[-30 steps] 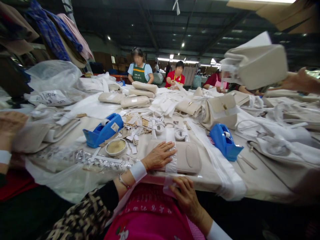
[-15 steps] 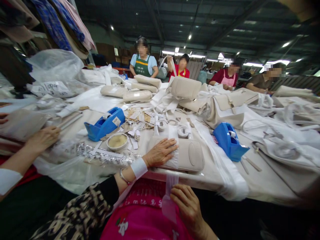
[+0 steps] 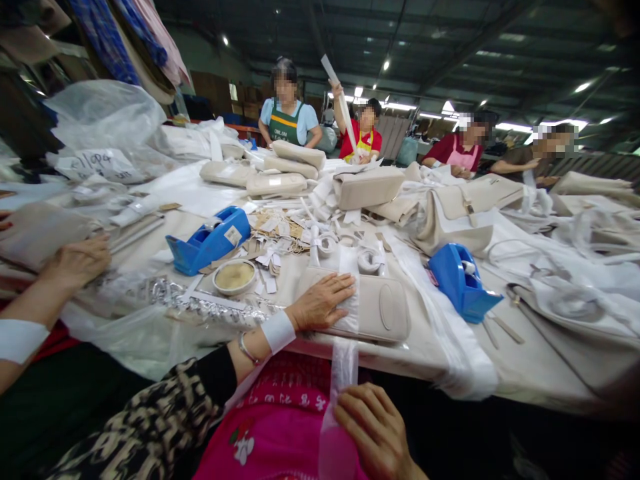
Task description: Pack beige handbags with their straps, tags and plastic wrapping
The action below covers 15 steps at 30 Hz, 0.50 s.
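A beige handbag (image 3: 376,305) lies flat at the table's front edge. Over its middle runs a translucent white plastic strip (image 3: 345,363), which hangs down past the edge in front of the pink apron. My left hand (image 3: 323,301) rests flat on the bag, fingers stretched out with their tips on the strip. Below the edge, my right hand (image 3: 373,427) has its fingers closed on the strip's hanging part. Behind the bag, its white-wrapped handle (image 3: 370,260) stands up in coils.
Blue tape dispensers stand left (image 3: 210,240) and right (image 3: 460,283). A small bowl (image 3: 234,277) sits beside scattered tags (image 3: 277,230). Wrapped bags (image 3: 370,187) are piled behind. A co-worker's hand (image 3: 77,263) is on a bag at left; several people work across the table.
My right hand has moved slightly down with the strip, which hangs straighter. My left hand stays on the bag. The co-worker's hand at left shifted left; a person opposite lifted a long white strip.
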Each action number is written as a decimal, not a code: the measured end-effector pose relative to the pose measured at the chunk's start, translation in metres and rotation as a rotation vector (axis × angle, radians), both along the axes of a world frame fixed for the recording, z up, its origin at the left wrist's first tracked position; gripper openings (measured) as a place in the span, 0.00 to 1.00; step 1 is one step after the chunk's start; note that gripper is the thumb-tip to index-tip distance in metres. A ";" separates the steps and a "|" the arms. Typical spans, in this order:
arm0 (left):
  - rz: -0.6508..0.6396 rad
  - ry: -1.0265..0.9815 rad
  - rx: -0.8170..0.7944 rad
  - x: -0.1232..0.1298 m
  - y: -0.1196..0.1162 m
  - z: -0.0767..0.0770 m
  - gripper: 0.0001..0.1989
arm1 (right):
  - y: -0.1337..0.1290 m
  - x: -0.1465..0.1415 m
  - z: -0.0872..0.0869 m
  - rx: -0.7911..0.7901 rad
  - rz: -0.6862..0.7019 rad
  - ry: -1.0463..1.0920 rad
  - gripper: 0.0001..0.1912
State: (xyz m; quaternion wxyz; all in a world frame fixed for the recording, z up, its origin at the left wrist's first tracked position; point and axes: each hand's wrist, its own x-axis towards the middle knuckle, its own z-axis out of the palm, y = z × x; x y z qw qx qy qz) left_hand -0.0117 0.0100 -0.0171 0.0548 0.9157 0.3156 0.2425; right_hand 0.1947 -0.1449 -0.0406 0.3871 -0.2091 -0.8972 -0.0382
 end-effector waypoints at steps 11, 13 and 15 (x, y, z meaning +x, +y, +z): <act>0.027 0.066 0.018 0.002 0.000 0.000 0.26 | -0.007 -0.015 0.037 -0.010 -0.016 -0.013 0.18; 0.027 0.056 0.018 0.002 0.000 0.000 0.26 | 0.002 -0.014 0.052 -0.050 0.023 -0.041 0.17; 0.028 0.045 0.019 0.002 0.000 0.001 0.26 | 0.014 -0.012 0.071 -0.101 0.057 -0.009 0.16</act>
